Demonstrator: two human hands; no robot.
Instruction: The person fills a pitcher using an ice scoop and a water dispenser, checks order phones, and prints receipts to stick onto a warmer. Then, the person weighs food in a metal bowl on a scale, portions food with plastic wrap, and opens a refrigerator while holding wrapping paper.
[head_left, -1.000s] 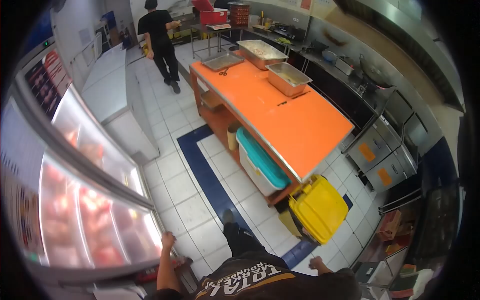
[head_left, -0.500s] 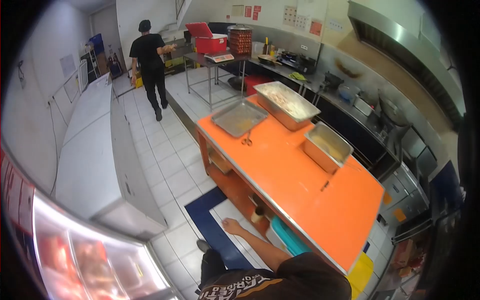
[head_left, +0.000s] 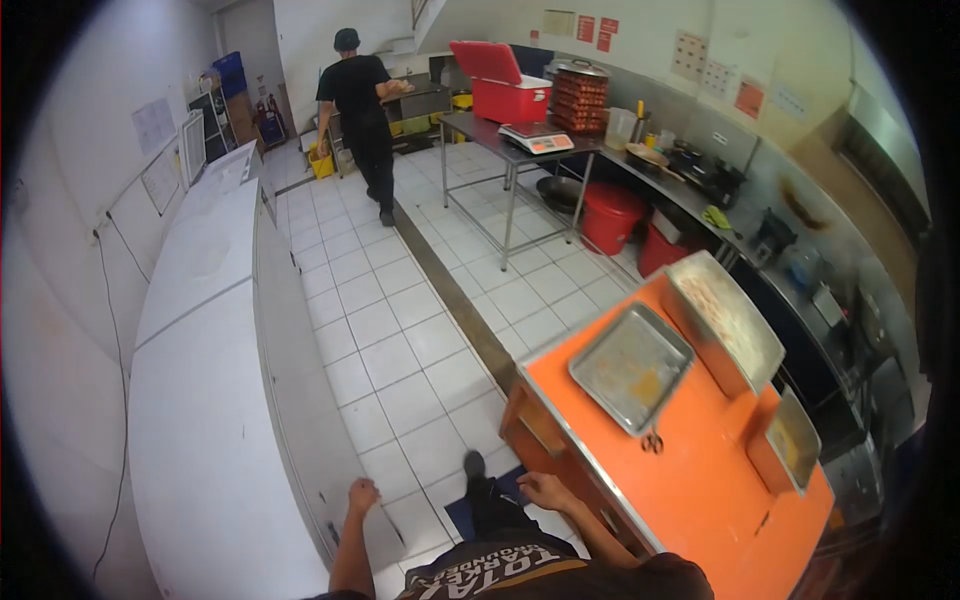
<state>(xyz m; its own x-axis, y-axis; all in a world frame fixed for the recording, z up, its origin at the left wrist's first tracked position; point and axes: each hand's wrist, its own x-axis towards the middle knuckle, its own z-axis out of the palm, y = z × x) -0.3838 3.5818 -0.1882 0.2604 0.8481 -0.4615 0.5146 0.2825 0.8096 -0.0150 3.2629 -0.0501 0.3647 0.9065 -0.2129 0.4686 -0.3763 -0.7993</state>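
My left hand [head_left: 364,494] hangs beside the long white chest freezer, its fingers curled in and nothing seen in them. My right hand [head_left: 547,491] is low in front of my body, near the corner of the orange-topped table [head_left: 690,480]. Its fingers are loosely bent and partly apart, and it holds nothing. On that table lie a shallow metal tray [head_left: 632,368] with yellowish residue and a pair of scissors [head_left: 652,442]. A deep metal pan [head_left: 728,320] of pale food and a smaller deep pan [head_left: 785,440] stand at its far side.
White chest freezers [head_left: 205,400] line the left wall. A co-worker in black [head_left: 358,110] walks ahead on the tiled floor [head_left: 400,370]. A steel table [head_left: 480,130] bears a red cooler [head_left: 510,98], a scale [head_left: 537,138] and stacked trays [head_left: 580,98]. Red tubs [head_left: 612,217] stand below the counter.
My view has moved forward and turned left, so the orange table sits nearer and further right. My left hand has come into view. The co-worker has walked further on.
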